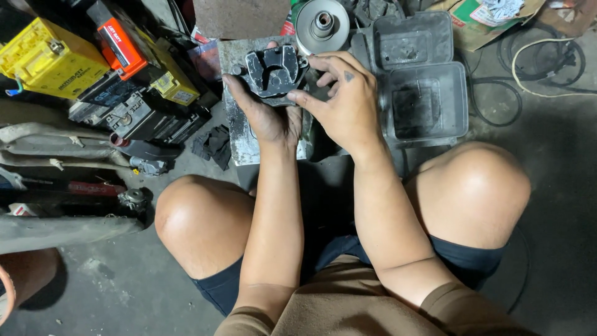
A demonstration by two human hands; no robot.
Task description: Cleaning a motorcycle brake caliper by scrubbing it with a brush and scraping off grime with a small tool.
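My left hand (264, 115) cups a dark, round metal part (272, 71) with curved cut-outs from below, palm up. My right hand (342, 102) rests on the part's right rim, thumb and fingers pinching its edge. Both hands hold it above a worn grey metal plate (239, 134) on the floor. Just beyond the part lies a shiny silver pulley disc (321, 25) with a raised hub. My bare knees frame the hands on both sides.
Two grey plastic tray-like covers (426, 102) lie to the right. Yellow and orange batteries (50, 59) and dark engine parts (140, 118) crowd the left. A black rag (214, 146), a cardboard box (485, 18) and looped cables (541, 62) lie on the concrete floor.
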